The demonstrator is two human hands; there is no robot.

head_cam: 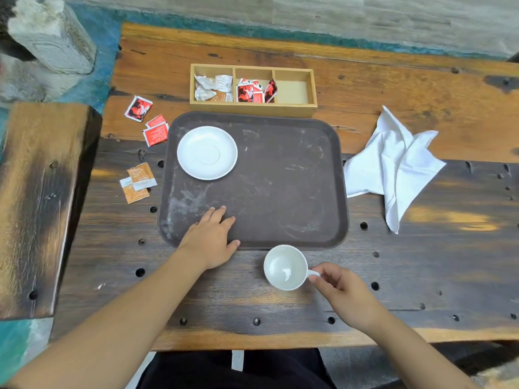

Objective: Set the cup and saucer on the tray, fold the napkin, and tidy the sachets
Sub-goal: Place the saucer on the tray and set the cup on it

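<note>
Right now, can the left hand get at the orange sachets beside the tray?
Probably yes. The left hand lies flat on the tray's near left corner, holding nothing, and the orange sachets sit on bare table just off the tray's left edge with nothing between.

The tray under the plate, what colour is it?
Dark brown, with pale scuff marks. The tray shows in the head view, the only one here.

One tray [280,192], one saucer [207,153], one cup [285,267], one napkin [393,167] and one box [252,109] were out.
The box had three compartments. Loose on the bench [252,304] lay three red sachets [156,130] and two orange sachets [137,182]; those in the box overlapped too much to count.
</note>
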